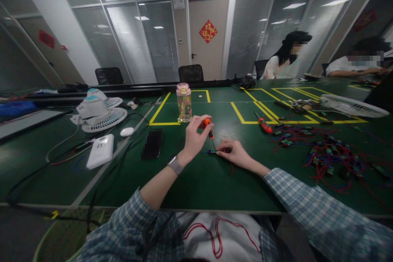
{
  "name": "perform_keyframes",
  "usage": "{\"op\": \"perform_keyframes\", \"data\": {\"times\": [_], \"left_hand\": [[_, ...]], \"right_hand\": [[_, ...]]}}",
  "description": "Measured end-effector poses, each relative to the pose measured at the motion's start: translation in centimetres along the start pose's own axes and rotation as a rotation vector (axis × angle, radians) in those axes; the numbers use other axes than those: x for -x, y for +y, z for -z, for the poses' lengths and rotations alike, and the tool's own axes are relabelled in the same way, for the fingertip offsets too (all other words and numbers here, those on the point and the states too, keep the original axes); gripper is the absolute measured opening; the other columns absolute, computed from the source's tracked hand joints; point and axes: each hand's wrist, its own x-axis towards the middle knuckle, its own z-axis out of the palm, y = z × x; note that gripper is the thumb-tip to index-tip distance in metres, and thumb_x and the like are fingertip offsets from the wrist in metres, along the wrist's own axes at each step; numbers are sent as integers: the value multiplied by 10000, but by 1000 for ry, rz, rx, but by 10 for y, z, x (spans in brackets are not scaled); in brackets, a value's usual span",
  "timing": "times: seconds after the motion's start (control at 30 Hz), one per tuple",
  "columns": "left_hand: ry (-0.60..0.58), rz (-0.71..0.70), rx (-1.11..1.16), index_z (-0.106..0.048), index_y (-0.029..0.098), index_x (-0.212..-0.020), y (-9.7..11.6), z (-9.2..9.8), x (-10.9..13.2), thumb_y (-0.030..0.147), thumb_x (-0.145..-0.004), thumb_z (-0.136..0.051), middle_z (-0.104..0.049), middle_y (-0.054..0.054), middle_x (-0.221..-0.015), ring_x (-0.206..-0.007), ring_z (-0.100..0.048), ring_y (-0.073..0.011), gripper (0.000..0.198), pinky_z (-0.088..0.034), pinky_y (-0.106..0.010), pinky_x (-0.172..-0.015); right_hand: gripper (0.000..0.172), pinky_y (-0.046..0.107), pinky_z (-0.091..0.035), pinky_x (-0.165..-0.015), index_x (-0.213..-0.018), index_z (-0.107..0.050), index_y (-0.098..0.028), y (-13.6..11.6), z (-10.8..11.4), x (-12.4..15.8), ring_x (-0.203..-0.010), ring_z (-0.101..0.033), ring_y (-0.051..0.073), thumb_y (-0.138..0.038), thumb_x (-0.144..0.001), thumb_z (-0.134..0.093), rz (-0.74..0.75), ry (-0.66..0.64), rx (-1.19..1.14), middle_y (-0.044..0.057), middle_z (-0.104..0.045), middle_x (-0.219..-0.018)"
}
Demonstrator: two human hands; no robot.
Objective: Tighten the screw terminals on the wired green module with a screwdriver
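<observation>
My left hand (pixel 196 133) grips the orange and black handle of a screwdriver (pixel 210 128), its fingers closed round the upper end. The screwdriver's thin shaft points down at a small green circuit board (pixel 211 152) on the table. My right hand (pixel 233 152) pinches the right end of that board against the tabletop. A red wire (pixel 232 168) trails out below the right hand, and a blue wire runs off the board's left side. Whether the tip sits in a screw is too small to tell.
A patterned bottle (pixel 184 104) stands beyond my left hand; a dark phone (pixel 152 144) lies left. At right are a heap of wired boards (pixel 331 157) and another screwdriver (pixel 264 125). White fans (pixel 104 118) and a power bank (pixel 100 151) lie left. Two people sit across at right.
</observation>
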Motion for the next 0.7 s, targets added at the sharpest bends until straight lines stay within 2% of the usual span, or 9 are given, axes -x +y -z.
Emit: {"op": "perform_keyframes", "data": {"times": [0.17,0.27,0.4,0.7], "left_hand": [[7,5,35,-625,210,-1135,-4,-1,-1,235,-910,-591,-616,-52,-1015,-889,-609,-151,230,-532,-266,-758],[-45,-6,63,-577,209,-1233,-6,-1,-1,229,-937,-539,-631,-66,-1038,-898,-629,-151,300,-542,-281,-797],[-109,10,138,-566,203,-1238,-6,0,0,233,-958,-490,-643,-75,-1052,-862,-656,-142,292,-555,-273,-788],[-16,-62,28,-625,226,-1157,-2,0,0,236,-911,-592,-611,-38,-1001,-861,-595,-130,249,-537,-232,-718]], "right_hand": [[113,258,-474,-604,-840,-769,-159,-1,-6,-6,-650,-591,136,-217,-790,-686,20,6,-2,58,-678,-799],[108,261,-482,-612,-836,-768,-153,-2,-10,-12,-639,-592,133,-203,-786,-686,47,-3,-6,60,-679,-789],[94,263,-483,-612,-830,-765,-149,-4,-11,-15,-637,-591,135,-188,-773,-701,55,3,-11,59,-674,-776],[101,263,-475,-605,-829,-765,-156,-4,-12,-14,-629,-584,133,-208,-782,-693,39,0,-21,50,-663,-765]]}}
